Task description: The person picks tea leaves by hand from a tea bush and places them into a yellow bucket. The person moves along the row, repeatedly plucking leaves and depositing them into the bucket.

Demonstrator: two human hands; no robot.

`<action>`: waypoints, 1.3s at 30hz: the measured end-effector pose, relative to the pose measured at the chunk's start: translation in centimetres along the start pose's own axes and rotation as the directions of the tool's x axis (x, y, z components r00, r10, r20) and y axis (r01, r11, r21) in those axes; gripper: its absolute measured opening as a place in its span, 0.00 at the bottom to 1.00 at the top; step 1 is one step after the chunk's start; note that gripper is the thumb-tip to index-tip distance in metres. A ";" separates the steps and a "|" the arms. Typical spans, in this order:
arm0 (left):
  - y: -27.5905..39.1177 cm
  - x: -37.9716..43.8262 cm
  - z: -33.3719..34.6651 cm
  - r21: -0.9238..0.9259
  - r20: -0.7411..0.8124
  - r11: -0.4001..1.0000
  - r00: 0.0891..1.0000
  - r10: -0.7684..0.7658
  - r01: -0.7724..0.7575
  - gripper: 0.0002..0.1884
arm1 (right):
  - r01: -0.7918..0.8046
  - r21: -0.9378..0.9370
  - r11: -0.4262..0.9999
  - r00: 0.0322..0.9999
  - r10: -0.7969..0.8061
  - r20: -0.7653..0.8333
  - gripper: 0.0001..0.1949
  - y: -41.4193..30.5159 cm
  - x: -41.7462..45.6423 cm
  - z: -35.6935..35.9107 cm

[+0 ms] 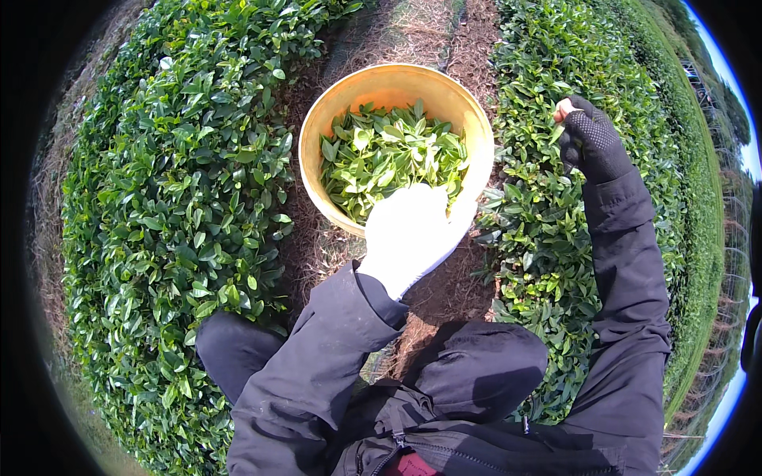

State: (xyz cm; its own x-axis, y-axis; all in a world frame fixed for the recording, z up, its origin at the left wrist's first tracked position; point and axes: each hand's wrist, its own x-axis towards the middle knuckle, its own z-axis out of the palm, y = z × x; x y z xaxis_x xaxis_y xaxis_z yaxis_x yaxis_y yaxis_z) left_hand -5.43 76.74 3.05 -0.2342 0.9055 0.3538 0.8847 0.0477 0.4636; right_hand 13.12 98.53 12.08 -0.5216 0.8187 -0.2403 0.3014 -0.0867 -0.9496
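A yellow bucket (314, 113) sits between two leafy hedge rows, with a heap of picked green leaves (381, 154) inside. My left hand (411, 229), in a white glove, lies over the bucket's near rim, its front part above the leaves. Glare washes out that glove, so I cannot tell whether the fingers grip the rim or hold leaves. On the right, my right hand (589, 140) wears a black dotted glove with bare fingertips showing. Its thumb and finger pinch a small green shoot (557, 132) above the right hedge row.
Dense bushes that look like tea form the left row (178, 196) and the right row (536, 238). Dry straw and soil (411, 30) cover the path between them. My bent knees (476, 369) are close behind the bucket. Curved metal hoops (735, 250) stand far right.
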 end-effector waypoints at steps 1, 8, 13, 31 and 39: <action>0.1 0.0 0.3 -0.001 0.000 1.000 1.000 0.007 -0.007 0.22 | 0.093 -0.010 0.996 0.994 -0.092 0.064 0.12 -2.1 -0.7 3.4; 0.1 -0.3 0.2 0.009 0.023 1.000 1.000 0.002 -0.002 0.21 | 0.062 -0.250 0.966 0.962 0.008 0.272 0.27 -4.9 2.3 6.1; 0.4 -0.1 0.4 -0.012 0.011 1.000 1.000 -0.005 0.005 0.22 | -0.147 -0.233 0.961 0.980 0.110 -0.166 0.09 -0.7 5.7 -6.3; 0.0 0.2 0.1 -0.017 -0.004 1.000 1.000 -0.008 0.008 0.22 | -0.281 -0.874 0.397 0.942 0.289 -0.172 0.08 11.1 6.6 -13.1; 0.0 0.0 0.1 0.027 0.051 0.999 0.999 0.016 -0.017 0.18 | -0.253 0.005 0.968 0.961 0.251 -0.118 0.15 3.7 -2.1 -11.3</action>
State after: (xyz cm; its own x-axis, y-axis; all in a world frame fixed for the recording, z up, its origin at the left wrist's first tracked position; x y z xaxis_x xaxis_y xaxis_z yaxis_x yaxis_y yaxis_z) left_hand -5.42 76.81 2.93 -0.1992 0.9266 0.3189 0.8993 0.0436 0.4351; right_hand 24.34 102.87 11.35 -0.3311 0.8317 -0.4458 0.4196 -0.2934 -0.8590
